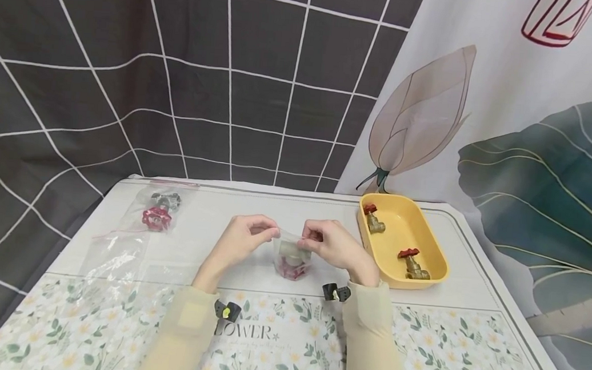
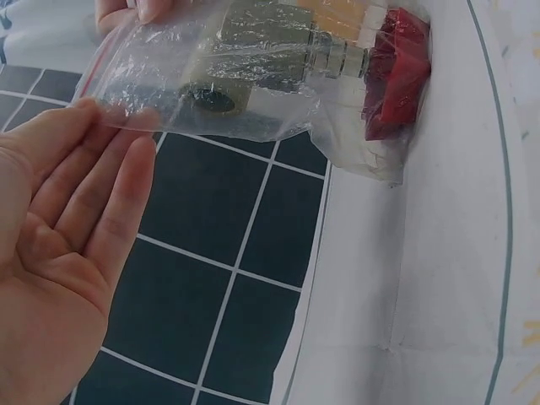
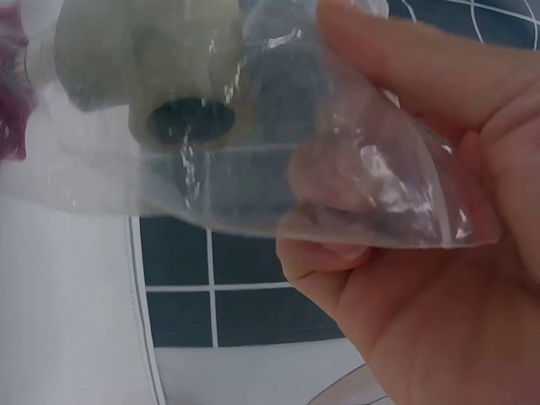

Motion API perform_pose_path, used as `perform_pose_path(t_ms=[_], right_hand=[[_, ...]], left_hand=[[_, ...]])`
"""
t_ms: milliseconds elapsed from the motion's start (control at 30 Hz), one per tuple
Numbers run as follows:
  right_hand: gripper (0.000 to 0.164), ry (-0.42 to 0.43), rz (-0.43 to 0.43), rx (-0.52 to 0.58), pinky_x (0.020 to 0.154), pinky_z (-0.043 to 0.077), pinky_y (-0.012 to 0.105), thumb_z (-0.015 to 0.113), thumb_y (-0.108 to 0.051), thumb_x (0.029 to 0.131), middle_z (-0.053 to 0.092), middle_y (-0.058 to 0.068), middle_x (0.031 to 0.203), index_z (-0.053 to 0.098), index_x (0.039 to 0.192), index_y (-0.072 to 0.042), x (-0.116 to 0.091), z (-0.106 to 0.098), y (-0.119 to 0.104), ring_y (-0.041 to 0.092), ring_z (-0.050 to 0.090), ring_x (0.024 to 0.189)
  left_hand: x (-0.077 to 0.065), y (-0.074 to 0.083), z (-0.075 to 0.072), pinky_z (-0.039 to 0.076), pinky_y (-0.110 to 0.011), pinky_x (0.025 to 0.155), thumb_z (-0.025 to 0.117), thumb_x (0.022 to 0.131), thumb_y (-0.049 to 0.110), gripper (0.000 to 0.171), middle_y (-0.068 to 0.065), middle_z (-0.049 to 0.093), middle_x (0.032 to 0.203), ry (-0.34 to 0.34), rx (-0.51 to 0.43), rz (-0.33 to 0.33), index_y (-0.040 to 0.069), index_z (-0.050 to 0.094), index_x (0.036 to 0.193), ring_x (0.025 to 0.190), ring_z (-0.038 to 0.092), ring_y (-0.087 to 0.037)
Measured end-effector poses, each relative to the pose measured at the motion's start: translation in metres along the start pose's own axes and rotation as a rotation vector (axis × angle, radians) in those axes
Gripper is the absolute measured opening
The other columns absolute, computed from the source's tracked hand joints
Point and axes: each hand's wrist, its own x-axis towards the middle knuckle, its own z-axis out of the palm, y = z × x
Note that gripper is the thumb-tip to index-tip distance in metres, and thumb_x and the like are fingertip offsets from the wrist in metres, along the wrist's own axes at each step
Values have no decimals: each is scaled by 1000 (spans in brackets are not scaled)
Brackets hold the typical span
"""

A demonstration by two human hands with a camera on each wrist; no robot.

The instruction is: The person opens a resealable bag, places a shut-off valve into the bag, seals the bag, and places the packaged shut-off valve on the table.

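A clear zip-lock bag point(image 1: 293, 243) with a valve inside stands at the table's middle. The valve's red handwheel point(image 2: 398, 76) points down, while its greenish-brass body point(image 2: 261, 51) sits above, near the bag's mouth. My left hand point(image 1: 243, 236) pinches the left side of the bag's top between thumb and fingers. On the opposite side, my right hand point(image 1: 335, 245) pinches the top edge, with its thumb outside the film in the right wrist view. The red seal strip point(image 3: 477, 207) runs along the mouth near the right palm.
A yellow tray point(image 1: 401, 227) at the right holds two red-handled valves, one at the back point(image 1: 374, 220) and one in front point(image 1: 414, 266). At the left lie another bagged valve point(image 1: 157, 216) and a flat clear bag point(image 1: 116, 255). A flowered mat point(image 1: 444, 344) covers the front.
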Motion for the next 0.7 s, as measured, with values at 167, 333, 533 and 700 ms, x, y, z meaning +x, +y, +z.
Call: perform_pose_path(t_ms=[167, 333, 533, 700], right_hand=[[27, 11, -22, 27, 51, 39, 24, 72, -8, 88, 50, -10, 61, 55, 69, -17, 1, 2, 0, 8, 45, 56], [28, 6, -22, 32, 52, 39, 24, 70, -7, 89, 49, -10, 61, 54, 69, -17, 1, 2, -2, 9, 45, 56], [21, 15, 18, 4, 53, 38, 25, 74, -12, 88, 49, -10, 61, 59, 74, -17, 1, 0, -2, 9, 44, 56], [19, 6, 65, -5, 54, 38, 25, 79, -18, 83, 49, -10, 61, 61, 77, -18, -2, -4, -3, 8, 44, 57]], left_hand=[[-3, 10, -2, 55, -44, 85, 67, 93, 8, 11, -13, 73, 98, -1, 0, 14, -2, 71, 98, 89, 71, -27], [-3, 8, -2, 55, -44, 85, 67, 93, 8, 11, -13, 73, 97, 1, -2, 13, -1, 71, 98, 89, 71, -27], [-1, 4, -2, 55, -43, 84, 67, 93, 7, 12, -14, 73, 97, 3, 3, 20, -2, 71, 98, 90, 71, -28], [6, -21, 3, 55, -43, 85, 68, 93, 12, 14, -12, 73, 99, 6, -2, 16, 0, 71, 99, 90, 71, -27]])
